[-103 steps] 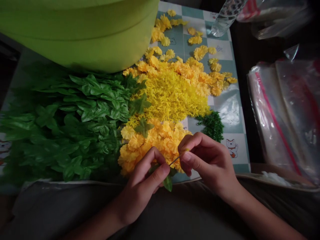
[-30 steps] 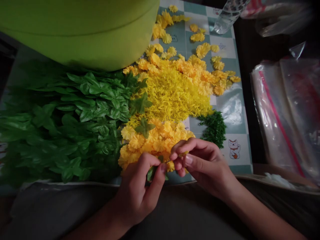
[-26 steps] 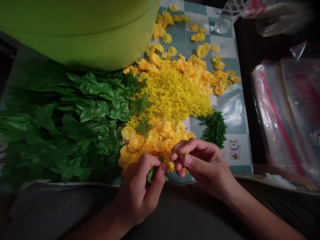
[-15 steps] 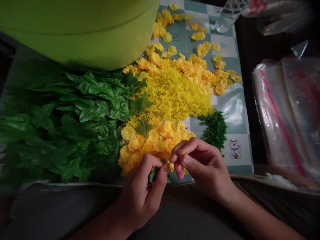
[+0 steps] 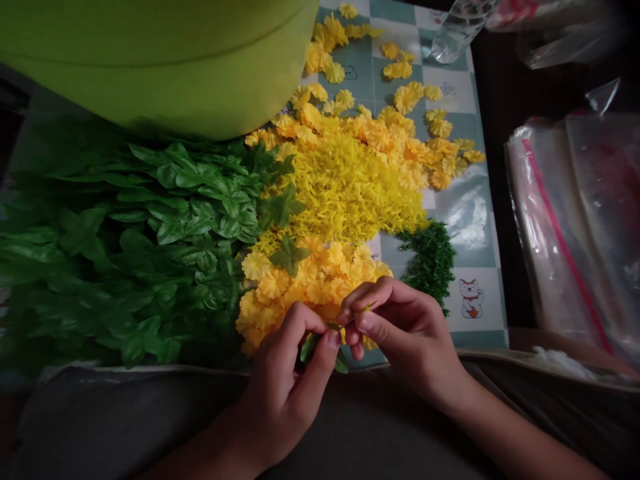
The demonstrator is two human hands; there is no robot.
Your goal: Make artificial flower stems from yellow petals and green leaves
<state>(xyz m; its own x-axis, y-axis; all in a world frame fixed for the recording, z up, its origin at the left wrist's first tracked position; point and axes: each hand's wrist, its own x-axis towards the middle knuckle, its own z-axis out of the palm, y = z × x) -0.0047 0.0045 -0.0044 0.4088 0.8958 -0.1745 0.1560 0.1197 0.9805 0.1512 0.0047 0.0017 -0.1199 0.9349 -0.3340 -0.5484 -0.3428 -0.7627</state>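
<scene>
Near the front edge of the table, my left hand (image 5: 293,383) pinches a green artificial leaf (image 5: 309,349) between thumb and forefinger; part of it shows below the fingers. My right hand (image 5: 410,343) is close beside it, thumb and forefinger pinched on a thin yellow sprig (image 5: 369,307). The fingertips of both hands almost meet, and the small parts between them are partly hidden. Just beyond the hands lies a pile of orange-yellow fabric flowers (image 5: 320,283) with a loose leaf (image 5: 289,256) on top.
Green leaves (image 5: 190,193) are heaped at left, below a large lime-green tub (image 5: 200,80). Yellow sprigs (image 5: 355,180) lie mid-table, dark green sprigs (image 5: 429,260) to their right. Plastic bags (image 5: 565,227) and a clear bottle (image 5: 457,37) are at right, on or beside the checked tablecloth (image 5: 470,227).
Both hands keep their pinch and have shifted only slightly. The leaf has turned a little, and the fingertips have drawn nearer each other.
</scene>
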